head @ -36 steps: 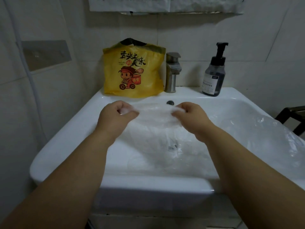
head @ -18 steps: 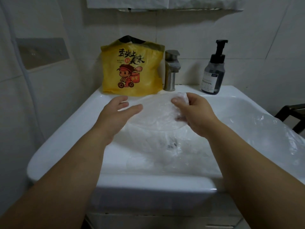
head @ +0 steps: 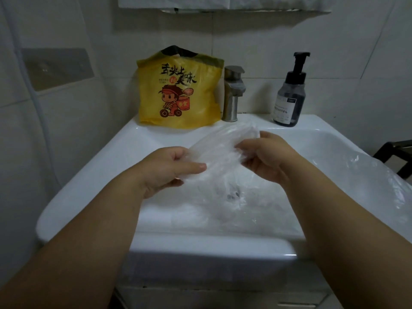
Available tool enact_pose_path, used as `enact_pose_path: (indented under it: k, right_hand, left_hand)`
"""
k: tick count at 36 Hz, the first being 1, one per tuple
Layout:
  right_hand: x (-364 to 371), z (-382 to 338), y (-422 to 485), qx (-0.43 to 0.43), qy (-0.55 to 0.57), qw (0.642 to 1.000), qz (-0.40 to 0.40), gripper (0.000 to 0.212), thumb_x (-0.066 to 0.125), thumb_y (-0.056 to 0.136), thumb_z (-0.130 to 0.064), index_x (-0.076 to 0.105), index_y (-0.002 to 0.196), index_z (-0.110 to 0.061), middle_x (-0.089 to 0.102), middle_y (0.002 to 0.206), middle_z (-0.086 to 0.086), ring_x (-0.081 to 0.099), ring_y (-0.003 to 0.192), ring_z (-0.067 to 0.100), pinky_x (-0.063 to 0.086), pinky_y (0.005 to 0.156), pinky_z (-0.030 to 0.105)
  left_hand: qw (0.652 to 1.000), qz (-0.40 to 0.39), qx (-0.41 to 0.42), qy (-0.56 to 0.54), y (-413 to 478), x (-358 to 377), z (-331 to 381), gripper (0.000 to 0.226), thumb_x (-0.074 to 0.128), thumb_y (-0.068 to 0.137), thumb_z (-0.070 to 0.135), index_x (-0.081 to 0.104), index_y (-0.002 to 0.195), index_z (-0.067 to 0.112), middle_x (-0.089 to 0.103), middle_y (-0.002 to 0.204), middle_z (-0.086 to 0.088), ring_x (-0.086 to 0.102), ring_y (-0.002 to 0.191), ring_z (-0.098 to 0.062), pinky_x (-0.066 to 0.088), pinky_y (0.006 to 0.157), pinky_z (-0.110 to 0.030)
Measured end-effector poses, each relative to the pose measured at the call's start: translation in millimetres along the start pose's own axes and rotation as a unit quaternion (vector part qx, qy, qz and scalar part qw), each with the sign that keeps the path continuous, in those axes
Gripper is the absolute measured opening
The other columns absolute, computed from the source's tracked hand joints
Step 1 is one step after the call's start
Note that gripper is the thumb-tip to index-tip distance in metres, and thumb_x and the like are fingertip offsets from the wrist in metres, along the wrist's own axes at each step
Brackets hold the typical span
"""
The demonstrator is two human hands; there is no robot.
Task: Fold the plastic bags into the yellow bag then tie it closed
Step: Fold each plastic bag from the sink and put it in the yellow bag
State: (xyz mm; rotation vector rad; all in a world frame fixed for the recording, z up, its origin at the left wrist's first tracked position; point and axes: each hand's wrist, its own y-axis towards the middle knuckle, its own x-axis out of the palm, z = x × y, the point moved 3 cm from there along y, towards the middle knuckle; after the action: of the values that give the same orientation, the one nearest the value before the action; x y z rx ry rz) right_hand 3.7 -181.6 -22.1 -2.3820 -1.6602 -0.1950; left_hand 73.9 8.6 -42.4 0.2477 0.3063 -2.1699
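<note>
Head view: left hand [head: 169, 168] and right hand [head: 265, 156] each grip a crumpled clear plastic bag [head: 219, 144] above a white ceramic sink [head: 124, 152].

A glossy white ceramic sink [head: 93, 175], a thin translucent crinkled plastic bag [head: 220, 148], a printed yellow plastic bag [head: 178, 90], a brushed metal tap [head: 231, 94] and glazed wall tiles [head: 267, 41] are noted.

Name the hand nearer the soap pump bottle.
Right. The right hand, pinching the clear plastic bag, is in front and left of the soap pump bottle; the left hand grips the bag's other end farther left, in front of the yellow bag.
</note>
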Motion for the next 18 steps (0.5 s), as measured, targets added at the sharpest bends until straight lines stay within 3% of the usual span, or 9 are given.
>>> enact_pose_path:
  k: [2,4,7,9,11,13,15,18]
  right_hand:
    - [2,-2,0,-0.016,0.056,0.998,0.008,0.038,0.055,0.086,0.01,0.05,0.122,0.002,0.063,0.108,0.019,0.066,0.096,0.03,0.056,0.086,0.039]
    - [4,-2,2,-0.043,0.143,0.989,0.007,0.048,0.06,0.088,-0.006,0.045,0.134,0.001,0.061,0.121,0.02,0.066,0.096,0.027,0.058,0.079,0.035]
    - [12,2,3,-0.034,0.14,0.986,-0.085,0.075,0.051,0.082,-0.061,0.045,0.137,-0.011,0.059,0.131,0.013,0.059,0.115,0.028,0.047,0.098,0.044]
    - [24,12,0,0.023,0.056,0.985,-0.161,0.096,0.044,0.064,-0.078,0.046,0.136,-0.014,0.059,0.132,0.009,0.054,0.122,0.027,0.04,0.104,0.045]
    - [36,25,-2,0.065,-0.044,0.976,-0.203,0.096,0.053,0.061,-0.078,0.05,0.134,-0.015,0.059,0.132,0.005,0.053,0.123,0.025,0.039,0.103,0.043]
    - [43,32,1,0.052,-0.102,0.972,-0.206,0.076,0.068,0.07,-0.058,0.055,0.13,-0.014,0.062,0.126,0.004,0.055,0.119,0.024,0.041,0.103,0.044]
    - [42,31,5,0.013,-0.087,0.98,-0.18,0.054,0.067,0.081,-0.036,0.058,0.124,-0.004,0.066,0.112,0.009,0.061,0.104,0.023,0.045,0.102,0.044]
    - [41,25,5,-0.016,-0.006,0.983,-0.182,0.029,0.054,0.093,-0.021,0.056,0.116,-0.002,0.066,0.094,0.01,0.064,0.087,0.022,0.053,0.08,0.032]
  left_hand:
    - [1.0,-0.005,-0.018,0.009,-1,2,-1,0.009,0.075,0.08,0.023,0.071,0.086,0.017,0.058,0.061,0.011,0.048,0.053,-0.002,0.042,0.051,-0.017]
    - [1.0,-0.001,-0.021,0.004,-2,5,0,0.008,0.074,0.082,0.021,0.072,0.088,0.015,0.054,0.063,0.007,0.042,0.047,-0.001,0.039,0.047,-0.015]
    - [0.997,0.016,0.01,-0.069,-2,10,7,0.008,0.069,0.086,0.018,0.07,0.093,0.018,0.062,0.073,0.007,0.051,0.055,0.001,0.043,0.048,-0.012]
    - [0.991,0.025,0.034,-0.128,-3,12,12,0.008,0.065,0.088,0.015,0.069,0.093,0.019,0.067,0.076,0.009,0.06,0.067,-0.001,0.049,0.053,-0.013]
    - [0.989,0.014,0.045,-0.14,-5,15,15,0.01,0.064,0.088,0.014,0.069,0.095,0.019,0.071,0.08,0.006,0.065,0.07,-0.006,0.051,0.054,-0.016]
    - [0.993,-0.007,0.046,-0.11,-8,19,16,0.013,0.063,0.089,0.012,0.07,0.099,0.018,0.073,0.082,0.002,0.067,0.065,-0.006,0.05,0.051,-0.016]
    - [0.995,-0.015,0.041,-0.092,-8,21,16,0.013,0.064,0.088,0.01,0.07,0.1,0.014,0.073,0.083,-0.001,0.066,0.061,-0.005,0.048,0.048,-0.015]
    - [0.994,-0.027,0.024,-0.1,-7,21,14,0.019,0.069,0.085,0.014,0.068,0.103,0.008,0.073,0.084,-0.004,0.066,0.06,-0.004,0.047,0.048,-0.014]
